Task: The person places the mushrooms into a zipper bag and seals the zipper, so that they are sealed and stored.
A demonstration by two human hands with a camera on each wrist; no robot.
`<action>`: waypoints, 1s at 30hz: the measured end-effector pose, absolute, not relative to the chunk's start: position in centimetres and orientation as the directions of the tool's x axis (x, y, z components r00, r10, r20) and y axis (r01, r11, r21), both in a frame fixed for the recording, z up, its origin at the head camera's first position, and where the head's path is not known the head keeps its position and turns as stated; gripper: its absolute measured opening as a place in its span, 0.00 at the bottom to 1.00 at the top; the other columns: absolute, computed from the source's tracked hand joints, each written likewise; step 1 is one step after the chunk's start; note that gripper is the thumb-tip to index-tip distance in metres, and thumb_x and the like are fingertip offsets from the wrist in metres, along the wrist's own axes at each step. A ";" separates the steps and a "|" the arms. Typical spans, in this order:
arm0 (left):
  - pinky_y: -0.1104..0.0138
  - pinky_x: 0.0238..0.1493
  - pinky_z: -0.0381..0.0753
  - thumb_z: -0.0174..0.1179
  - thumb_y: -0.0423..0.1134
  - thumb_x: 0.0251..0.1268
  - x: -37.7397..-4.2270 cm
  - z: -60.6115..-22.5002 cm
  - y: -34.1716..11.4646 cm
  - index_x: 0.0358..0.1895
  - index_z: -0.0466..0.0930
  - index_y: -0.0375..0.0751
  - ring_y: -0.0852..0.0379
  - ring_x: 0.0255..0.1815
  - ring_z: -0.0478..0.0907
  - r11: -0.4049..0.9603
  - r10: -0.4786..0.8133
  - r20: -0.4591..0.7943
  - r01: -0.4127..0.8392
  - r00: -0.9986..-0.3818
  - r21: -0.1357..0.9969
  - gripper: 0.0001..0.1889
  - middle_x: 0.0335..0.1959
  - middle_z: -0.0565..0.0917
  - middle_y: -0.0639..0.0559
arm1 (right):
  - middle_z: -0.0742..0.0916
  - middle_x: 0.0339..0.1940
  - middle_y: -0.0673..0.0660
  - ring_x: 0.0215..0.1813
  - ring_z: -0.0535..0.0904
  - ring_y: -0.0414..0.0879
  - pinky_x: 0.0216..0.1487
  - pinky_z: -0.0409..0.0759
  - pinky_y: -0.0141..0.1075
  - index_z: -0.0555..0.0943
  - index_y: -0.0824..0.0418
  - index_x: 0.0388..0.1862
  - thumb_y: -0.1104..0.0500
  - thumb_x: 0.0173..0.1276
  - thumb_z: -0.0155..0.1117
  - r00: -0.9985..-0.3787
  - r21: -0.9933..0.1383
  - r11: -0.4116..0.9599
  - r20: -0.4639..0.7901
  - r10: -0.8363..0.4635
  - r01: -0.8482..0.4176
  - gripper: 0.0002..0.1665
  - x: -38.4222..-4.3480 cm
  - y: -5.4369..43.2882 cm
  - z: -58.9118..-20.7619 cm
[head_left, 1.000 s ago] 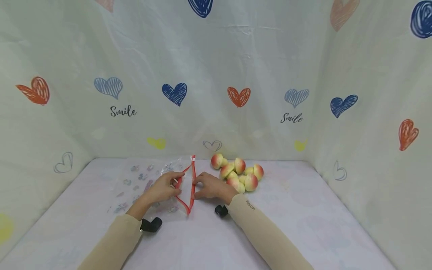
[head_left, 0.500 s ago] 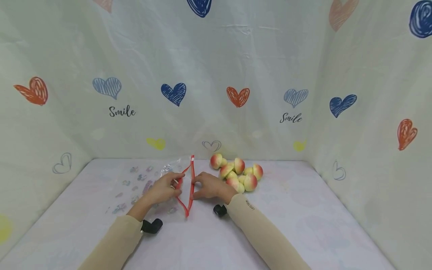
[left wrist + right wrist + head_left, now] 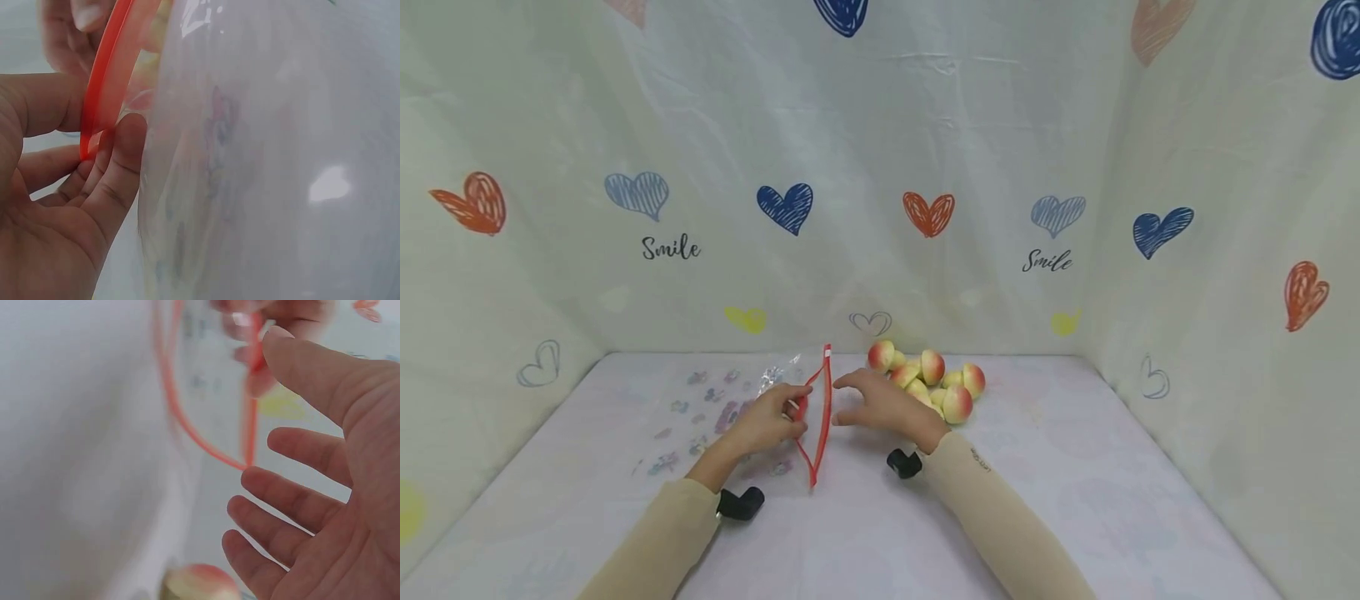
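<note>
A clear plastic zip bag [image 3: 827,396] with a red zip edge lies on the table, its mouth spread apart and facing right. My left hand [image 3: 767,422] pinches the near-left side of that red edge. In the left wrist view, thumb and fingers hold the red strip [image 3: 106,81], and the clear film [image 3: 262,187] bulges beside them. My right hand [image 3: 883,407] hovers just right of the mouth with thumb and fingers apart, holding nothing; in the right wrist view its fingers [image 3: 281,494] are spread. Behind it sit several red-and-yellow mushroom-shaped pieces [image 3: 958,404].
The table [image 3: 1075,500] has a pale cloth with faint prints. A white curtain [image 3: 865,125] printed with hearts closes off the back and both sides. Black wrist mounts [image 3: 741,503] stick out below the sleeves, near the tabletop.
My right hand has let go of the bag's right red edge, moved slightly right and spread its fingers. My left hand keeps its pinch, and the bag mouth stays spread.
</note>
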State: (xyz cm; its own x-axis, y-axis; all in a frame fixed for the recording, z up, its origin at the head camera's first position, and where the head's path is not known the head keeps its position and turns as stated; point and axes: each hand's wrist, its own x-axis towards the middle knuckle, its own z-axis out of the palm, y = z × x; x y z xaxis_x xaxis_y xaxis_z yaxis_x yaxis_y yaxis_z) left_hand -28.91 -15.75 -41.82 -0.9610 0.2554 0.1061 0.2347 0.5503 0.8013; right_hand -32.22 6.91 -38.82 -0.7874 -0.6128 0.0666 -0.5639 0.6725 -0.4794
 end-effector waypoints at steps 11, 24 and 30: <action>0.67 0.32 0.77 0.64 0.26 0.50 -28.9 -42.0 -15.6 0.62 0.72 0.31 0.53 0.39 0.74 0.537 0.255 0.106 0.232 -0.961 0.811 0.30 0.43 0.75 0.46 | 0.76 0.63 0.48 0.65 0.69 0.44 0.64 0.68 0.43 0.73 0.52 0.64 0.42 0.61 0.67 -0.804 -0.422 0.692 0.191 -0.563 -0.585 0.34 -30.5 10.7 -36.8; 0.68 0.30 0.76 0.64 0.25 0.51 -28.8 -42.1 -15.8 0.63 0.71 0.30 0.54 0.38 0.73 0.538 0.244 0.110 0.229 -0.964 0.811 0.31 0.44 0.74 0.46 | 0.76 0.61 0.51 0.61 0.71 0.46 0.57 0.74 0.44 0.76 0.54 0.62 0.46 0.61 0.68 -0.778 -0.386 0.677 0.264 -0.570 -0.627 0.31 -30.4 13.7 -37.5; 0.67 0.31 0.76 0.64 0.26 0.51 -28.8 -42.1 -15.8 0.62 0.72 0.32 0.53 0.39 0.73 0.533 0.242 0.112 0.228 -0.964 0.814 0.30 0.43 0.74 0.46 | 0.77 0.59 0.52 0.57 0.74 0.48 0.55 0.75 0.44 0.78 0.54 0.58 0.49 0.59 0.70 -0.785 -0.404 0.673 0.303 -0.540 -0.619 0.28 -30.6 14.6 -37.5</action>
State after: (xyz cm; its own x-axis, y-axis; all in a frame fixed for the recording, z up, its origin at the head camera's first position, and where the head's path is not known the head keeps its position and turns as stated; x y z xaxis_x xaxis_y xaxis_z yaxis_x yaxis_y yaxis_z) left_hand -28.83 -15.75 -42.11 -0.9638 0.2418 0.1119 0.2284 0.5334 0.8145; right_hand -30.62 14.58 -37.54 -0.7851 -0.5401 0.3032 -0.6192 0.6733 -0.4041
